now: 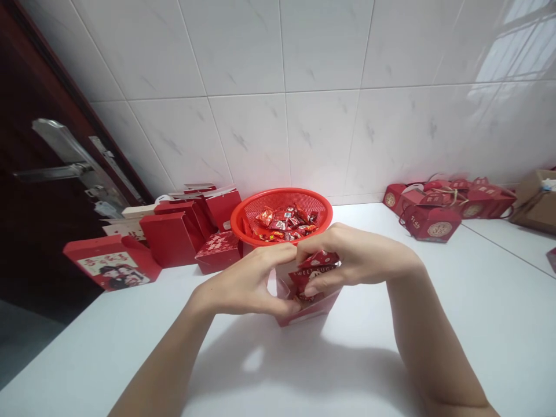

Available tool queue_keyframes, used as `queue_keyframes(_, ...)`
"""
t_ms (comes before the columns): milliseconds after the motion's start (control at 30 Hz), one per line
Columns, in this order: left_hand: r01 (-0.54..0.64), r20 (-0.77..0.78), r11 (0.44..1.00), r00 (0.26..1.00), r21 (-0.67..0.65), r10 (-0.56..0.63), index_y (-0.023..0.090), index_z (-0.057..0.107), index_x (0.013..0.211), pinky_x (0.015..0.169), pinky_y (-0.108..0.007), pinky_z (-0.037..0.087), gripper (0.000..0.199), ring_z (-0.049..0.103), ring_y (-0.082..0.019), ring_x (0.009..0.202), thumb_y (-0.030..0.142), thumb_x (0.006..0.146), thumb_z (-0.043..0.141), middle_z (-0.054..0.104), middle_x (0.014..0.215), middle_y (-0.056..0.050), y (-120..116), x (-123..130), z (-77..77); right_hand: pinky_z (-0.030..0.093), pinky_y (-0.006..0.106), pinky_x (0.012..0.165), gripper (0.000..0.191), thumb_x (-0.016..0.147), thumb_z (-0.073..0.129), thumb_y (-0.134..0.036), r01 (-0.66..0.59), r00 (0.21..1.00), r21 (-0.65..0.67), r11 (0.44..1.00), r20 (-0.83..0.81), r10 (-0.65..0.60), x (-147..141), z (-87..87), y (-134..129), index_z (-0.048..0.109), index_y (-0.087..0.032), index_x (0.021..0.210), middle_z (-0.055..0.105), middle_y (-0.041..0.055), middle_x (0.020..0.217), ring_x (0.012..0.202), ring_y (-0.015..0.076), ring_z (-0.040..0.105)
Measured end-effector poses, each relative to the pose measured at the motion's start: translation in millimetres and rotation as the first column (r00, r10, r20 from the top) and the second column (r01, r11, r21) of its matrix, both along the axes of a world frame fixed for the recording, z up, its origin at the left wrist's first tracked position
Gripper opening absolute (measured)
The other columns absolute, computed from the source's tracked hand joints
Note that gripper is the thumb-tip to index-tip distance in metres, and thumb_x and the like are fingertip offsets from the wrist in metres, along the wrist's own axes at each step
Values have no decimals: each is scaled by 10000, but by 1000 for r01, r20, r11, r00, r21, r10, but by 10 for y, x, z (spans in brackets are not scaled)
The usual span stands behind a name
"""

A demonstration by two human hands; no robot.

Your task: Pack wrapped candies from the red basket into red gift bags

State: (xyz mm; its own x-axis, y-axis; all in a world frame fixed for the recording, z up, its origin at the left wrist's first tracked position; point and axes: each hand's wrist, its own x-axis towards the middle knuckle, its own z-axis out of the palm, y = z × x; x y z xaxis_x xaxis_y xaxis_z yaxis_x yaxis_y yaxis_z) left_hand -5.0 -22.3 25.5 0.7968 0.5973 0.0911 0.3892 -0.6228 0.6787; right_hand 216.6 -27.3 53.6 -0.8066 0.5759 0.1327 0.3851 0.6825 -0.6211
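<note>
An open red gift box [310, 314] stands on the white table, pale on its inside. My left hand [249, 281] is closed on the box's left side, its thumb at the near wall. In the box's mouth, my right hand [347, 258] pinches a red candy packet [299, 278] printed with white letters. Part of the packet and the box's contents are hidden behind my fingers. Just beyond my hands sits a red plastic basket [282, 194] holding several red-wrapped candies [284, 220].
Several red boxes [169, 237] stand at the left, one with a printed couple [115, 269]. Closed red boxes with handles [434, 223] cluster at the back right, beside a brown cardboard box [536, 200]. A tiled wall [321, 139] runs behind; a dark door [39, 191] is at left.
</note>
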Motion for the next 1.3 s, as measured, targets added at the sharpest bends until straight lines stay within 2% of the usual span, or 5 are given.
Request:
queue_keyframes(233,-6,-19,999,1000,35,7,198,639,888,716,-270,471,164,586,-181,812,254,755,718,647,895,-4,14,-13,-17,262,235,503,378,867,684,-492,45,999,35,998,7,-45,-38,-55,51,584,-168,701,495,-46,589,532,86,390)
queue_keyframes(567,-22,2,998,1000,53,22,225,666,1024,790,-317,500,287,625,-232,916,303,753,719,681,960,-25,14,-19,-15,240,246,507,411,943,554,-522,126,991,82,989,-54,-122,-6,-25,17,491,-188,711,446,-47,599,535,89,362)
queue_keyframes(833,-1,24,999,1000,45,0,223,648,1039,815,-324,512,303,632,-243,958,298,756,730,686,1024,-34,40,-45,-32,380,245,559,152,969,466,-306,74,988,-108,991,-128,-87,-11,4,-41,400,-229,856,514,-30,722,638,126,463)
queue_keyframes(1133,51,74,998,996,-29,-48,217,638,1042,873,-293,506,287,633,-205,997,198,772,733,686,1070,-11,78,-60,-59,403,240,616,104,985,517,-275,-131,987,-36,991,-97,127,-6,-55,29,546,-183,944,612,11,821,690,118,510)
queue_keyframes(1300,15,29,1000,999,-2,-15,219,652,1112,893,-308,501,360,629,-220,1016,213,763,743,686,1097,-21,91,-74,-42,374,242,600,74,933,565,-155,-27,998,18,999,49,26,-35,-38,3,638,-159,942,669,20,840,682,115,534)
